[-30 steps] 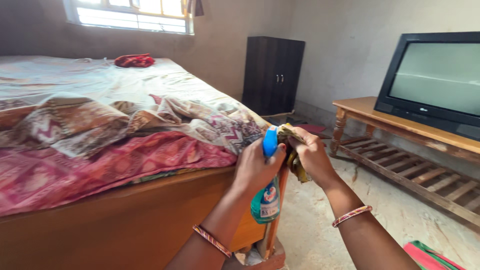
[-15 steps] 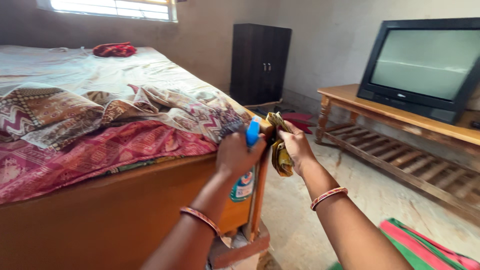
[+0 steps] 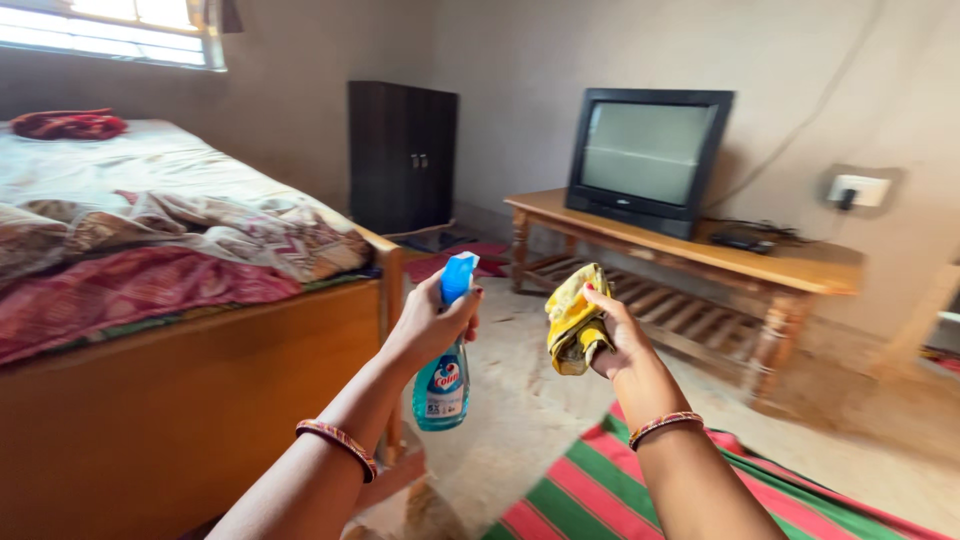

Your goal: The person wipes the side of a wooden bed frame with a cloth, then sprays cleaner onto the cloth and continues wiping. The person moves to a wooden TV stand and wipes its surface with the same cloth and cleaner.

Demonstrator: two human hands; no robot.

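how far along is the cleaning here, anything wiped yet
Done: nothing shows as wiped; the television screen looks dull and hazy. In hand: the left hand grips a blue spray bottle, nozzle up, and the right hand holds a bunched yellow cloth, both in mid-air, facing the wooden stand. Left: apparently all the spraying and wiping.

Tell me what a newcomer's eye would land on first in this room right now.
First the two raised hands in the middle: the left hand grips a blue spray bottle, the right hand a crumpled yellow cloth. Behind them a dark boxy television stands on a long wooden table against the far wall. At left a wooden bed carries rumpled patterned covers, and a red-and-green striped mat lies on the floor below the arms.
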